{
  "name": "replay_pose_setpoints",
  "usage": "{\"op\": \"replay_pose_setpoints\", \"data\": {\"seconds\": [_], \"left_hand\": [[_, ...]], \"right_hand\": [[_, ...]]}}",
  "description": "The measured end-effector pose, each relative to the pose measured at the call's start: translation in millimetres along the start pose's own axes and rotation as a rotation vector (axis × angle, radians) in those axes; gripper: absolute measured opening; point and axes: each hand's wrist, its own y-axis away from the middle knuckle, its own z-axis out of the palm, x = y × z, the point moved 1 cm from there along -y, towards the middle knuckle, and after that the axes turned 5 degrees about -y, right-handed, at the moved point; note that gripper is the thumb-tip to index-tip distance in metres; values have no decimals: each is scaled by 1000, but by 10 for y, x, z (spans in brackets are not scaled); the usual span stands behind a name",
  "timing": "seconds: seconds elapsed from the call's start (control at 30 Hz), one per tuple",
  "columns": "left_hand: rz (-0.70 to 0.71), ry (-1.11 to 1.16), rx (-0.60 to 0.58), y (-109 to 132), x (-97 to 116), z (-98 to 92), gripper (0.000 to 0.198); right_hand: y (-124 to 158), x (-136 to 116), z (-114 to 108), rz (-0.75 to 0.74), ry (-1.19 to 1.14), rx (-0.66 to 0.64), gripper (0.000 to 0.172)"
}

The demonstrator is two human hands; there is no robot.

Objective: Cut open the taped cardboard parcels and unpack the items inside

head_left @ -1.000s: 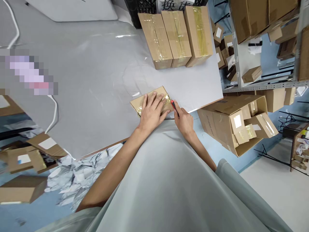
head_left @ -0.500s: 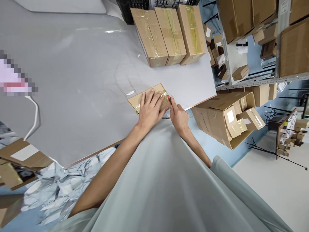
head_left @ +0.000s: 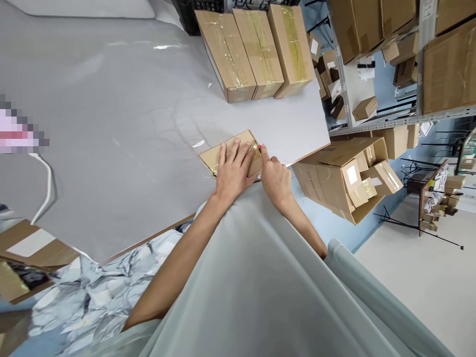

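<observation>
A small cardboard box [head_left: 210,157] with shiny tape lies near the front edge of the grey-covered table [head_left: 122,148]. My left hand [head_left: 233,171] rests flat on top of it, fingers stretched and spread, hiding much of its upper face. At the box's right end, my right hand [head_left: 275,177] is closed around a box cutter [head_left: 259,148]. Only a bit of red shows beyond the forefinger; the blade cannot be made out. The forefinger points along the tool toward the taped end.
Three taped cardboard boxes [head_left: 258,52] stand side by side at the table's back. A large open carton [head_left: 323,178] with smaller boxes sits right of the table, below a shelf rack [head_left: 386,121]. Crumpled pale sheets [head_left: 111,287] lie at lower left. A white cable [head_left: 49,186] crosses the table's left side.
The right forefinger now lies further forward over the box cutter, covering its dark part. The left hand stays on the box. The whole view has shifted slightly.
</observation>
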Motion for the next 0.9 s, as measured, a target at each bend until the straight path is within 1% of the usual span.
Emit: {"op": "replay_pose_setpoints", "data": {"seconds": [0.1, 0.23, 0.37, 0.5, 0.6, 0.67, 0.7, 0.83, 0.9], "left_hand": [[3, -6, -7, 13, 6, 4, 72], [4, 2, -23, 17, 1, 14, 73], [4, 7, -40, 10, -18, 23, 75], [-6, -3, -76, 8, -28, -28, 80], [-22, -34, -94, -12, 8, -82, 78], [-48, -62, -92, -69, 51, -83, 80], [-65, -74, -89, -117, 76, -69, 85], [-109, -119, -100, -409, 181, 32, 119], [-96, -152, -122, -535, 241, 25, 130]], "right_hand": [[107, 88, 53, 30, 23, -19, 79], [229, 212, 193, 77, 61, -66, 76], [318, 292, 301, 94, 39, -95, 71], [460, 353, 266, 76, -24, -87, 69], [538, 465, 202, 76, -99, -53, 67], [501, 588, 203, 84, -179, -7, 64], [450, 659, 225, 85, -228, 17, 63], [123, 936, 419, 88, -429, 96, 62], [-28, 1040, 526, 70, -546, 143, 62]]}}
